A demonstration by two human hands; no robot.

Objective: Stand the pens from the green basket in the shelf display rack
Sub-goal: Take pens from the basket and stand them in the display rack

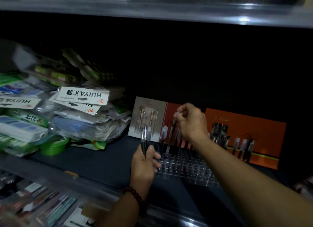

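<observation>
Step in hand: single pen being seated in rack. A slim black pen with a clear cap [174,125] is pinched near its cap by the right hand [191,120], held upright over the back rows of the clear plastic display rack with rows of round sockets [186,169]. Whether the tip is already in a socket cannot be told; the lower end is lost among pens already stood there. A small bundle of black pens with clear caps [145,138] is gripped in the closed left hand [145,164], just beside the rack's left edge, caps up. More capped pens [243,145] are seen standing further right, in front of an orange printed backing card [245,125]. Rack sits on the dark shelf [101,162]. Green basket is not in view. A pile of bagged packets with white header cards [76,111] is stacked at left, well apart from the rack.

Judged progress: partway, many front sockets look empty. Next move likely calls for lowering the pinched pen straight into a free socket, letting go, then one pen being drawn from the left-hand bundle. Neighbouring pens could be knocked if the approach is tilted.
</observation>
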